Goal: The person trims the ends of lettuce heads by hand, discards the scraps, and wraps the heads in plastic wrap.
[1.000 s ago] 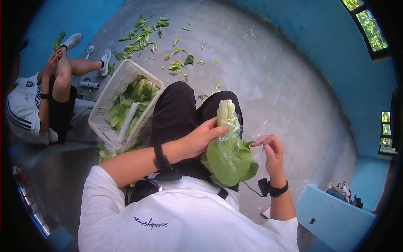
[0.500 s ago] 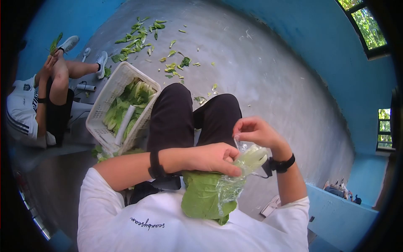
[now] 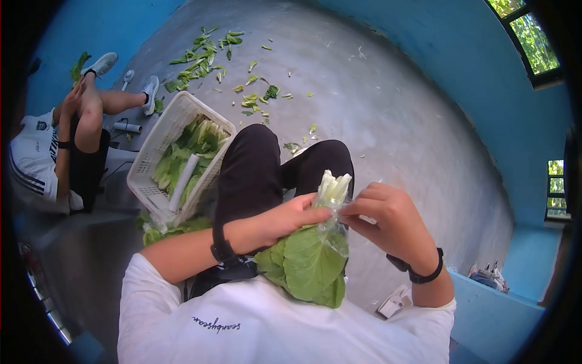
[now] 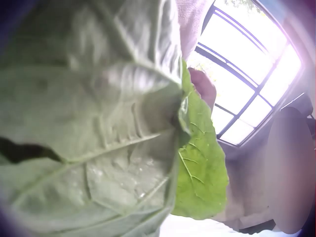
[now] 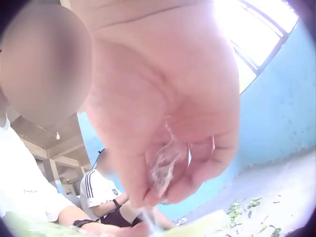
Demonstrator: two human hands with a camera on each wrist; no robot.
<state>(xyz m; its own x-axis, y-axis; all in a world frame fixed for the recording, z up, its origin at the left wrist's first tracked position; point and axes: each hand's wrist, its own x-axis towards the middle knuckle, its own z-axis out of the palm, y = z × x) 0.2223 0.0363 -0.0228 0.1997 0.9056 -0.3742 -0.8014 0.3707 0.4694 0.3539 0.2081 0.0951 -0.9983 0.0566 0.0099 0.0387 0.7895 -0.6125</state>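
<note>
A bunch of leafy greens (image 3: 315,261) lies over the lap, pale cut stalks pointing away and broad leaves toward the shirt. My left hand (image 3: 285,218) grips it around the stalks, thumb across the front. Clear plastic film (image 3: 334,233) wraps the middle of the bunch. With curled fingers my right hand (image 3: 385,215) pinches the end of the film, close beside the left thumb. In the right wrist view crumpled film (image 5: 167,165) shows inside the curled fingers. Large leaves (image 4: 98,123) fill much of the left wrist view and hide most of the left hand.
At the left stands a white plastic basket (image 3: 140,167) with more greens and a white roll (image 3: 183,182). Loose leaves (image 3: 197,60) litter the floor ahead. Another person (image 3: 45,155) sits at far left, holding a green leaf. A blue ledge (image 3: 494,309) is at right.
The bunch tipped over to the right with its leaves toward the shirt, then came back near upright. My right hand passed around the stalks with the film and is now lower, beside them.
</note>
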